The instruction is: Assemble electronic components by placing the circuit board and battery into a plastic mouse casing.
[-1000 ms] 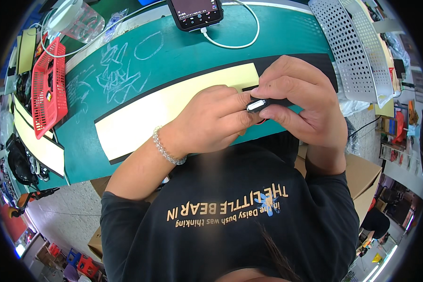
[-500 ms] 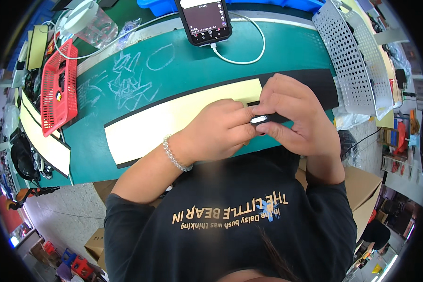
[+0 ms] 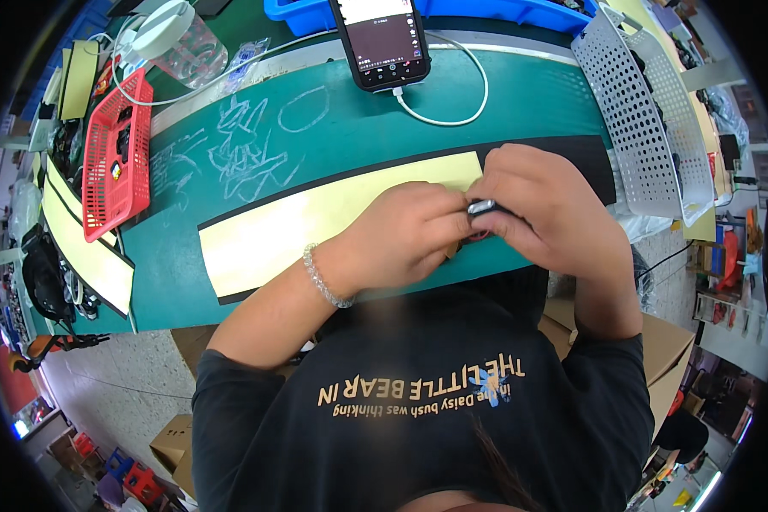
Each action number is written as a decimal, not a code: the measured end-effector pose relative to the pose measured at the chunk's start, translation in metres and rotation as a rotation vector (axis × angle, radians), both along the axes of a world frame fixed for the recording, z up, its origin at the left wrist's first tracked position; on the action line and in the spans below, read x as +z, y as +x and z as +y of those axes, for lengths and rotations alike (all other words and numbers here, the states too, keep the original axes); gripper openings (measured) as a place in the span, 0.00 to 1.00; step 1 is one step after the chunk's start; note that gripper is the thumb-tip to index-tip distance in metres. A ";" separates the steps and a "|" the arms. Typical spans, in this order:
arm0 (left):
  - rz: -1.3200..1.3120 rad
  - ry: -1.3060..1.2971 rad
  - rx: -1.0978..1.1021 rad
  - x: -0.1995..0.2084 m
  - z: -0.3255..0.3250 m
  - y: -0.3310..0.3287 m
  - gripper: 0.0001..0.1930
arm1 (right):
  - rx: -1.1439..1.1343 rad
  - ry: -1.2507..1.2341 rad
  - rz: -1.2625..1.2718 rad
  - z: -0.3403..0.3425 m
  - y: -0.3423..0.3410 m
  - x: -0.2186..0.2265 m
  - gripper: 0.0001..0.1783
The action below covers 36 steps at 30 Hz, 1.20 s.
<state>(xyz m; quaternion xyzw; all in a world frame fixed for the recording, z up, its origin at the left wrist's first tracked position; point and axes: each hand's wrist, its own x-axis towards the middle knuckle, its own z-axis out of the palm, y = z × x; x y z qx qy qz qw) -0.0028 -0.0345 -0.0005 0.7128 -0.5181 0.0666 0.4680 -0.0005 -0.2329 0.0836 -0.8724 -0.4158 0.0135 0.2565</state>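
Observation:
My left hand (image 3: 405, 230) and my right hand (image 3: 555, 213) meet in front of me, fingertips pinched together around a small black piece with a silvery oblong face (image 3: 481, 206). Most of the piece is hidden by the fingers, so I cannot tell its exact kind. Something thin and reddish shows just under it between the hands. Beneath both hands lies a long pale-yellow sheet (image 3: 290, 226) with black edging. A black strip (image 3: 593, 166) continues from it past my right hand.
A red basket (image 3: 102, 183) with small dark parts stands at the left. A white perforated basket (image 3: 631, 119) is at the right. A phone (image 3: 380, 43) on a white cable, a clear jug (image 3: 188, 51) and a blue tray (image 3: 486, 8) line the green table's (image 3: 350, 119) far side.
The silvery face of the small piece has turned and shifted slightly up between my fingers. My right fingers have curled in closer around it. The whole view has shifted a little.

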 end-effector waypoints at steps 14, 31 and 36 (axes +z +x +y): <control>0.710 -0.126 0.217 -0.006 0.005 0.005 0.15 | -0.274 0.126 0.112 -0.016 0.008 -0.036 0.13; 0.926 -0.186 0.220 -0.016 0.001 0.008 0.15 | -0.149 0.325 -0.086 0.014 0.015 -0.041 0.12; 0.811 -0.208 0.219 -0.021 -0.001 0.007 0.14 | -0.153 0.220 -0.210 0.018 0.017 -0.049 0.12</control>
